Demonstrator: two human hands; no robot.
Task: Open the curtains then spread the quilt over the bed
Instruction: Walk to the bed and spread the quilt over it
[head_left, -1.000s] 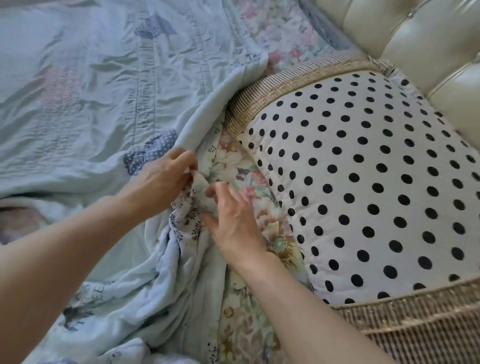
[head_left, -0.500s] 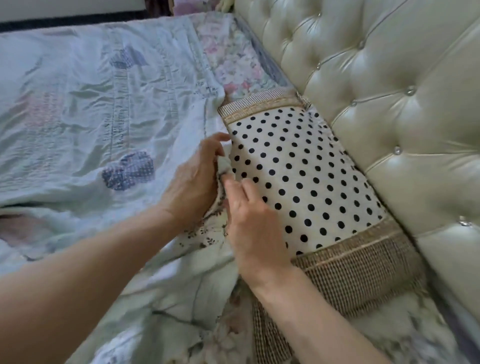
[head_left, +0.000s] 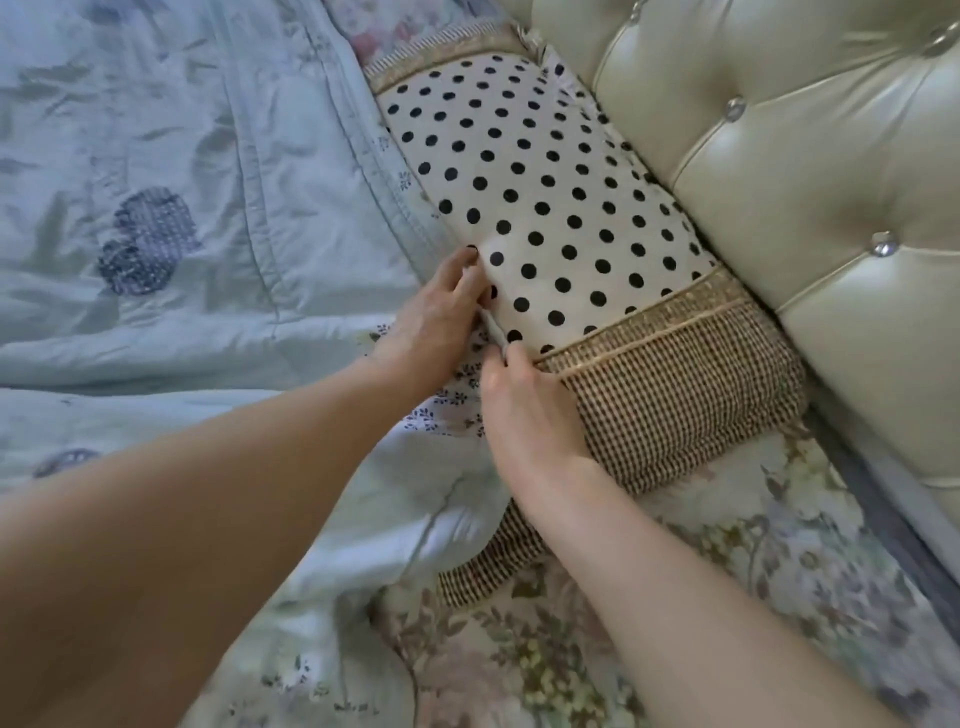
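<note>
The pale blue quilt (head_left: 171, 218) lies spread over most of the bed, its top edge bunched against the polka-dot pillow (head_left: 545, 208) below the tufted headboard (head_left: 779, 156). The left hand (head_left: 436, 322) and right hand (head_left: 524, 415) both pinch that edge, fingers pressed together. Best to draw it taut along the pillow, then smooth the folds.

Both hands (head_left: 467, 364) pinch quilt (head_left: 208, 182) edge beside pillow (head_left: 545, 208).
</note>
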